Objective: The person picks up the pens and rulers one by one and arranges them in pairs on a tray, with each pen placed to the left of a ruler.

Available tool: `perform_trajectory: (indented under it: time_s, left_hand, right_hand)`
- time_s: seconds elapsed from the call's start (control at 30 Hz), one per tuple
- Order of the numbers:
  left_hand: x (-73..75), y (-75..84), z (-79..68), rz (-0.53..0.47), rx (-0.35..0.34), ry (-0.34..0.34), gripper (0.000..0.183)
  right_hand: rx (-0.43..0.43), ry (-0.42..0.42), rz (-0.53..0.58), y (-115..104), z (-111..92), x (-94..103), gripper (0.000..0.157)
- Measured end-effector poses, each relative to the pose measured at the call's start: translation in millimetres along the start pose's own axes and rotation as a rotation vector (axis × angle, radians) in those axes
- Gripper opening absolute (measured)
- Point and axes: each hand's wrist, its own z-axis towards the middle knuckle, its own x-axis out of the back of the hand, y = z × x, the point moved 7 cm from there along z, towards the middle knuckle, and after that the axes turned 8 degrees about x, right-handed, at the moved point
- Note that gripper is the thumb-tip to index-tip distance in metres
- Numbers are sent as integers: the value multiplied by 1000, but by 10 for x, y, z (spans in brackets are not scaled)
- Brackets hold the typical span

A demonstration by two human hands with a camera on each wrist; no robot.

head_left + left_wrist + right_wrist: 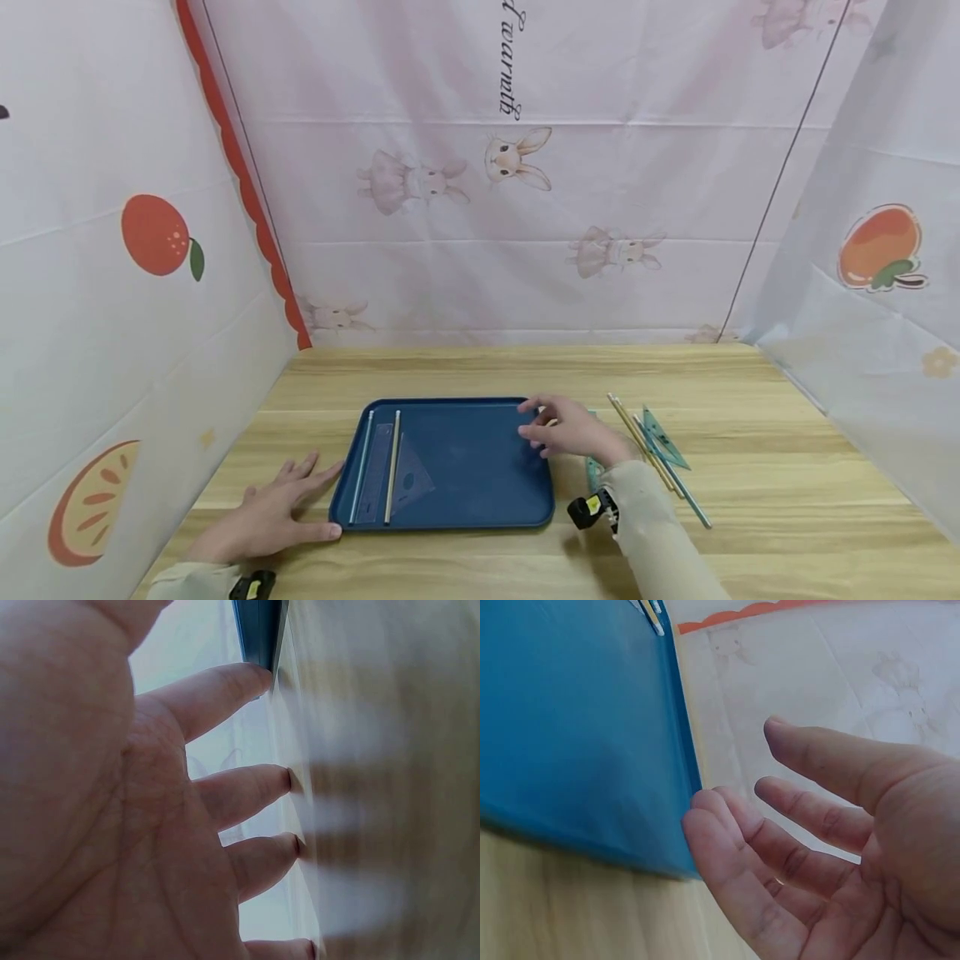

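A dark blue tray (487, 467) lies on the wooden table. Inside its left part are a blue pencil (362, 467), a clear ruler (375, 473), a gold pencil (392, 467) and a clear set square (412, 479). My left hand (273, 508) rests at the tray's left edge with fingers spread; in the left wrist view a fingertip touches the tray's side (259, 645). Over the tray's right edge hovers my right hand (573, 433), its fingers loosely bent. Nothing lies between those fingers in the right wrist view.
Right of the tray lie gold pencils (652, 454), a blue pencil (678, 481) and a teal set square (663, 437). Another teal piece (593, 475) is partly hidden under the right hand. Printed cloth walls (450, 283) stand behind and at both sides.
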Motion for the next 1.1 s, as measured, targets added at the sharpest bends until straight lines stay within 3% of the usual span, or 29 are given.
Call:
perform_trajectory:
  time_s: [0.3,0.7,1.1]
  left_hand:
    - [15,16,4,17,-15,8,98]
    - [15,10,7,13,-19,15,101]
    - [24,6,0,10,0,9,99]
  right_hand:
    - [-55,54,-74,95,-111,249,46]
    - [-77,77,-93,217,-192,425,50]
    - [-192,191,-240,386,-418,752,49]
